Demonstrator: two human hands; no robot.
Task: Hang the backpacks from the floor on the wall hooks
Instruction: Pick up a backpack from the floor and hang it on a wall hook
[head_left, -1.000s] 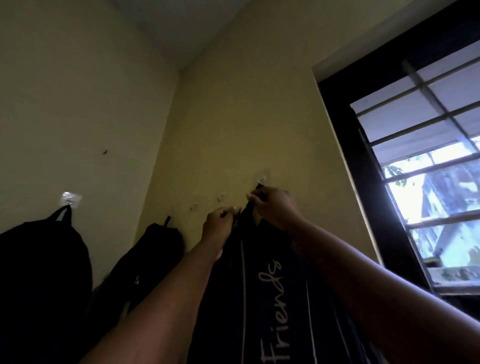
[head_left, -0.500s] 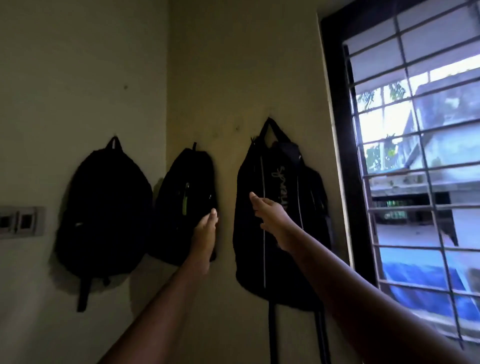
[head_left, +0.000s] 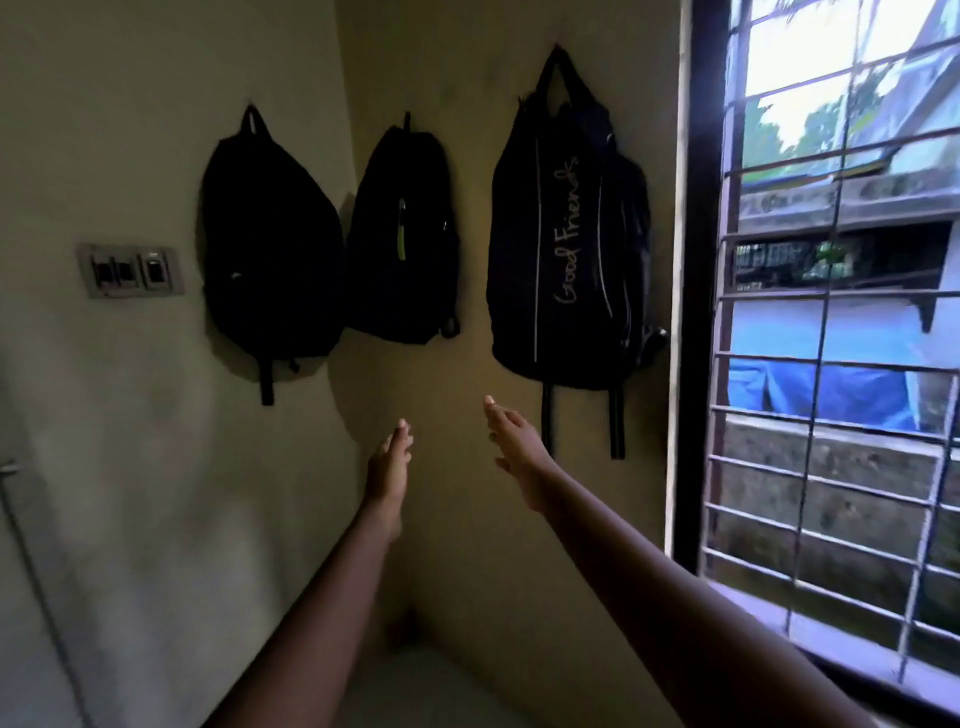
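Both hands were released and empty. The left hand (head_left: 390, 457) and right hand (head_left: 514, 441) were extended with straight fingers, apart from each other and touching nothing.

Items, largest first:

- The barred window (head_left: 831, 322) stood to the right of the right hand.
- The "Good Friends" backpack (head_left: 566, 249) hung on the wall above and just right of the right hand, with its loose straps (head_left: 617, 421) trailing down beside that hand.
- The plain black backpack (head_left: 270, 249) hung above and well left of the left hand.
- The green-zip backpack (head_left: 402, 244) hung directly above the left hand.
- The switch plate (head_left: 130, 270) sat far to the left.

All three backpacks were on the wall, and none showed on the visible floor. The hooks were hidden behind the bags.

Handling: the fabric bags appeared soft and sagging, probably light to moderate in weight. The correct hold is the top carry loop (head_left: 558, 67), pinched open with both hands so that it clears the hook.

Change: one second earlier, both hands pinched that loop at the hook. Half a second earlier, they were released at mid-bag height. They had since dropped below the bags' bottoms, and the bag stayed hanging.
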